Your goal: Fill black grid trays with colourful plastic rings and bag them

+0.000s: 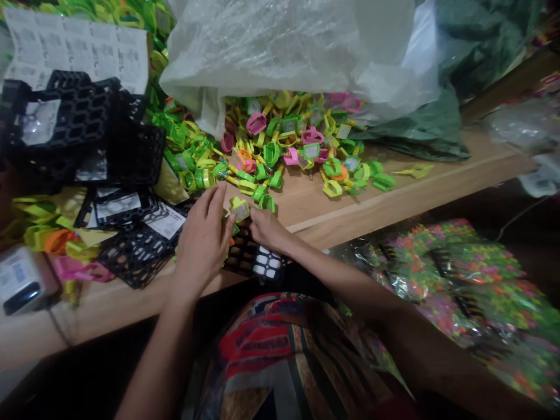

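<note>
My left hand point(205, 233) and my right hand point(268, 228) meet near the front edge of a wooden table point(394, 192). Between their fingertips sits a small yellow-green toy watch point(240, 209), pinched from both sides. Under the hands lies a black plastic grid tray point(251, 256) with white cells at its near end. Just behind the hands spreads a pile of green, yellow, pink and orange toy watches point(297, 151).
Several black grid trays point(83, 134) with white labels are stacked at left, beside printed paper sheets point(74, 46). A large clear plastic bag point(297, 46) lies over the pile at the back. Bagged colourful goods point(472, 280) sit low at right. A small white device point(21, 280) rests far left.
</note>
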The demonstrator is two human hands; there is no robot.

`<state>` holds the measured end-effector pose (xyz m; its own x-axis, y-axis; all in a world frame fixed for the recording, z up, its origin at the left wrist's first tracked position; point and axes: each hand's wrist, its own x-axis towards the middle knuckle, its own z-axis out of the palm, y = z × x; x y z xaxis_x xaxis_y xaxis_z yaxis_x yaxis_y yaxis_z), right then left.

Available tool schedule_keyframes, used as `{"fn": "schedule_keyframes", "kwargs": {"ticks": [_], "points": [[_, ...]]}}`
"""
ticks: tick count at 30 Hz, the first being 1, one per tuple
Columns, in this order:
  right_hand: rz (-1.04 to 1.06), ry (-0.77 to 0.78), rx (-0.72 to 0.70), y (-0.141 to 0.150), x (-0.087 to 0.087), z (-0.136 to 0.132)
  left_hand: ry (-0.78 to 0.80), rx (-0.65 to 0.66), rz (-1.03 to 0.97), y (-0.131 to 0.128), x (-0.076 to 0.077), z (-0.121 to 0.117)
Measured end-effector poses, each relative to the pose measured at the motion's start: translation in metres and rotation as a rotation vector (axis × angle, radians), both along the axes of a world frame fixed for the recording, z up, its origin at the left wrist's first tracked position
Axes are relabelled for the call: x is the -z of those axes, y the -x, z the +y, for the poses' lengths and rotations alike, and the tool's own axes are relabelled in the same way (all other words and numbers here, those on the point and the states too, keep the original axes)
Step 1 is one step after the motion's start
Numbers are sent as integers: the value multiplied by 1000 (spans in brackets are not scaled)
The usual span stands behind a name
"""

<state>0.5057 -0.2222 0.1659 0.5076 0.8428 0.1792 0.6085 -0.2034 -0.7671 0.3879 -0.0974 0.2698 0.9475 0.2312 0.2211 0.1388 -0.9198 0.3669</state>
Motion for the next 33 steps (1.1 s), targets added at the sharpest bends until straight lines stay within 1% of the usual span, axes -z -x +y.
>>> {"fn": "schedule_keyframes", "kwargs": {"ticks": [2,5,8,10,12,15,18,20,22,24,26,28,29,31,33], "points": [[-66,-9,-84,0,2,2,-51,38,24,0,-1,-1],[-196,30,-125,-3,-2,5,-154,54,108,0,-3,-4],[-388,54,-60,-1,-13,-6,-187,-7,167,-3,-4,-8],[-478,76,24,5,-19,-23,-166,-39,153,-4,-4,-9],[-507,146,124,12,-20,-44,-122,-73,85,-2,-4,-6],[-452,245,239,14,-16,-75,-40,-137,-66,10,-7,2],[-352,215,340,5,-11,-95,46,-153,-158,28,-11,7],[-300,168,402,-3,-10,-100,97,-154,-198,40,-12,7],[-275,163,439,-9,-12,-97,125,-183,-237,48,-11,5],[-273,215,451,-14,-15,-92,143,-217,-267,53,-7,2],[-279,277,456,-18,-16,-88,154,-203,-272,54,-2,1],[-260,285,467,-20,-16,-88,117,-135,-221,51,3,2],[-229,260,481,-21,-15,-89,70,-105,-176,50,6,2],[-102,146,504,-18,-14,-89,-46,-71,-60,45,10,3],[98,3,473,-9,-14,-86,-127,-66,46,40,11,4]]}}
